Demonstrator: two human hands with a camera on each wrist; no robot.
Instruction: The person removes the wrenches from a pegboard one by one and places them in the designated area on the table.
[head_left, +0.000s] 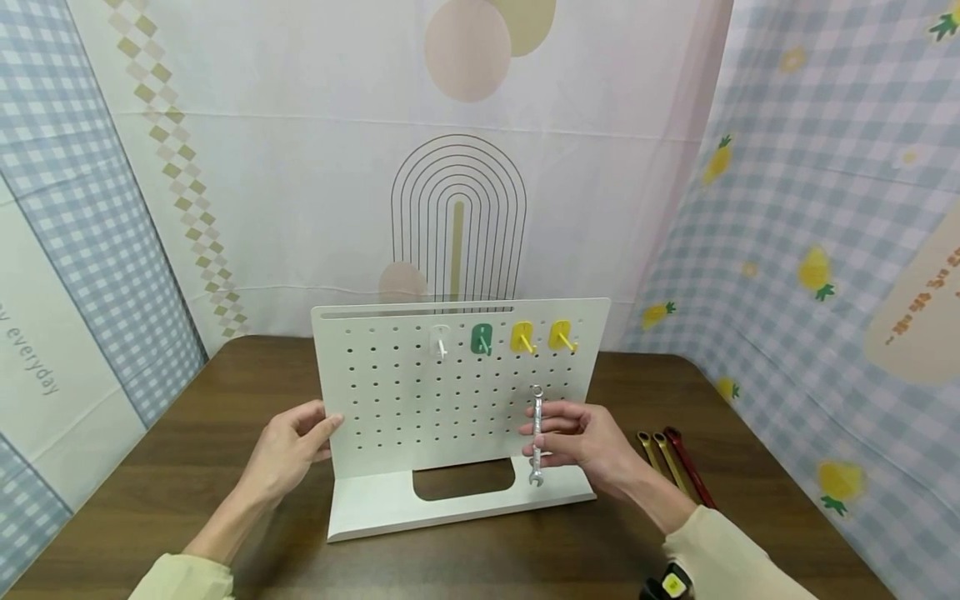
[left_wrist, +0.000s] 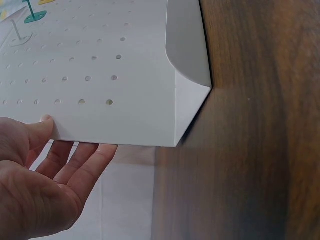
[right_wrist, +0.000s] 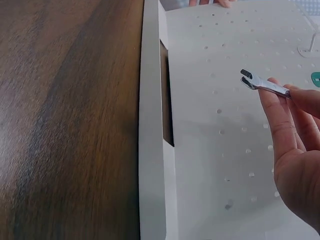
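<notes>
A white pegboard (head_left: 408,408) stands upright on its own base on the table. My left hand (head_left: 283,450) grips its left edge, thumb on the front face and fingers behind, as the left wrist view also shows. In my right hand (head_left: 592,446) a silver combination wrench (head_left: 537,442) is pinched between thumb and fingers, upright in front of the board's right part, ring end up and open end down. Along the board's upper part sit a white hook (head_left: 440,342), a green hook (head_left: 482,339) and two yellow hooks, the left one (head_left: 522,337) and the right one (head_left: 562,336).
Right of my right hand, two gold wrenches (head_left: 664,454) and a red wrench (head_left: 690,467) lie on the brown wooden table (head_left: 247,383). Patterned cloth (head_left: 300,183) hangs behind and at both sides. A dark watch-like device (head_left: 670,583) is by the right sleeve.
</notes>
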